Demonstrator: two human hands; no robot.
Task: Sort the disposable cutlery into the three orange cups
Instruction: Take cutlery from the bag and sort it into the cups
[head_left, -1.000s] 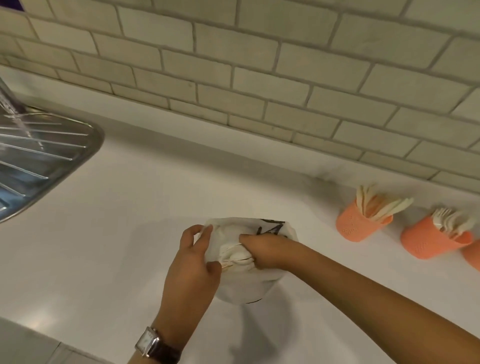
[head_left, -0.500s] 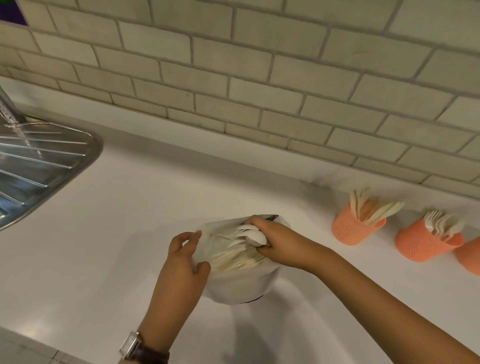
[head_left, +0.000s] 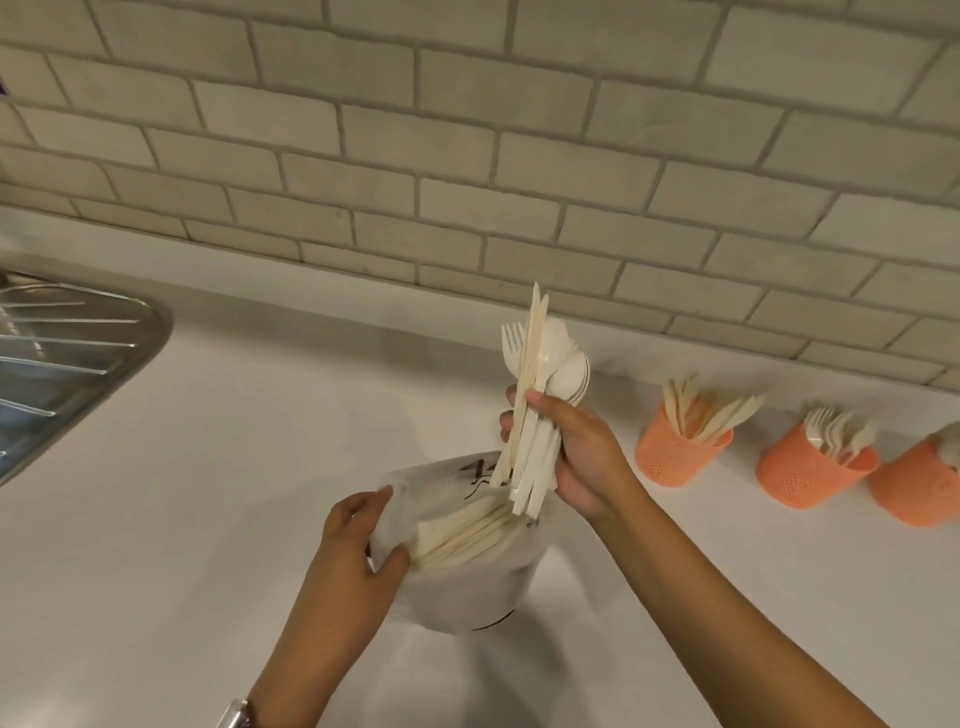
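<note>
Matt plastic cutlery (head_left: 540, 410), perforated orange plastic cups (head_left: 680, 457), translucent bag (head_left: 467, 587), shiny metal drainer (head_left: 67, 364)

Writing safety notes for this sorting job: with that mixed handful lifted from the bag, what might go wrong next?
The right hand grips a mixed bundle of forks, spoons and knives; loose pieces may slide out onto the counter. The left hand holds the bag only at its rim, so it may slump and spill. The orange cups stand close together; a full hand might knock one.

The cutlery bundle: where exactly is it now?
Head view, centre: the cutlery bundle stands upright in the right hand, just above the white bag, left of the nearest orange cup.
</note>
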